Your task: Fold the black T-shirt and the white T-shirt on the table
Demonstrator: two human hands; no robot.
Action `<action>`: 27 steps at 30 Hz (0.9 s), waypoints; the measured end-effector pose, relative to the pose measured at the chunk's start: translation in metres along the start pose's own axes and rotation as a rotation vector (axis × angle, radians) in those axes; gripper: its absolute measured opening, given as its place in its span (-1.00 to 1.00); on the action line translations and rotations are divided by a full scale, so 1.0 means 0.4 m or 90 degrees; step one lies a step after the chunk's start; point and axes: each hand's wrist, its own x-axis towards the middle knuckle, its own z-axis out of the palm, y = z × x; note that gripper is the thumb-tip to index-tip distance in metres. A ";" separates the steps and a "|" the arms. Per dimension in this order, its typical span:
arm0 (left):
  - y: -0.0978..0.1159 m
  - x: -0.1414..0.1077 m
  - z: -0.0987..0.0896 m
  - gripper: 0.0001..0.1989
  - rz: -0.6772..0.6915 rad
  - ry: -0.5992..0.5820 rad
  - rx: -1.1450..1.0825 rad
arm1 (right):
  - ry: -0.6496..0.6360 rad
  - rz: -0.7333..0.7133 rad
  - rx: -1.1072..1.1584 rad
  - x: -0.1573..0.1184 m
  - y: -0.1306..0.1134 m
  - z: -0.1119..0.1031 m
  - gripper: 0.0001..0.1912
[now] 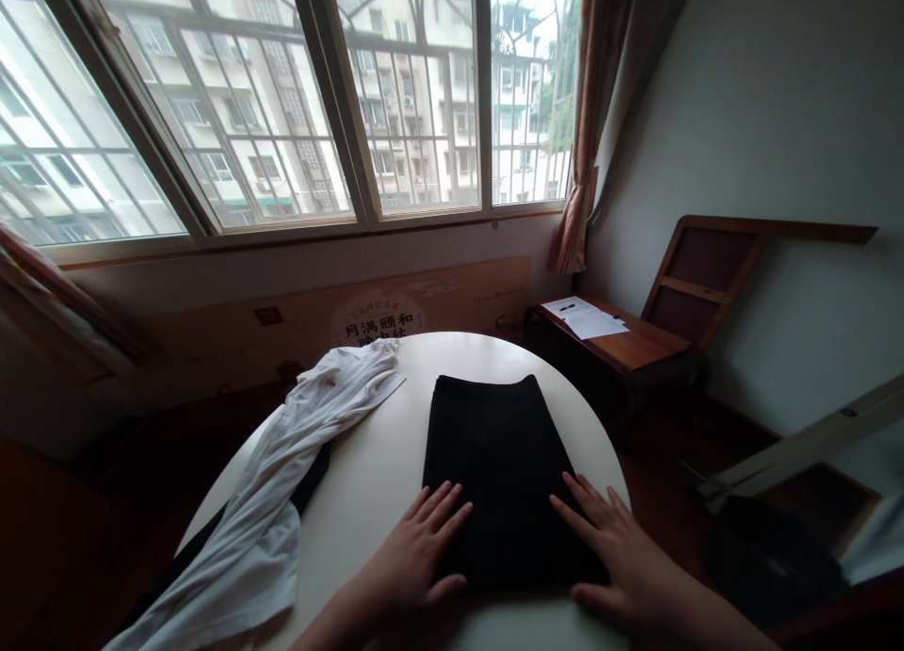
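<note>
A folded black cloth [498,463], seemingly a garment, lies flat on the round white table [367,500]. On its left edge rests my left hand [420,547], fingers spread and pointing forward. My right hand [611,547] lies at the cloth's right edge, its fingers also apart. Neither hand grips anything. To the left, a crumpled white garment [282,500] is draped along the table and over its near left edge. Something black [311,481] shows from under the white garment.
Barred windows [416,95] with patterned curtains [583,161] stand beyond the table. A wooden chair-like bench [636,345] at the right carries white papers [586,319] and a pen. A printed cardboard panel [452,298] leans below the windowsill. A dark bag-like object [769,557] sits lower right.
</note>
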 end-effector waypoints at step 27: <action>-0.008 -0.030 0.016 -0.81 -0.099 0.503 -0.575 | 0.456 0.014 0.387 0.037 -0.070 0.051 -0.67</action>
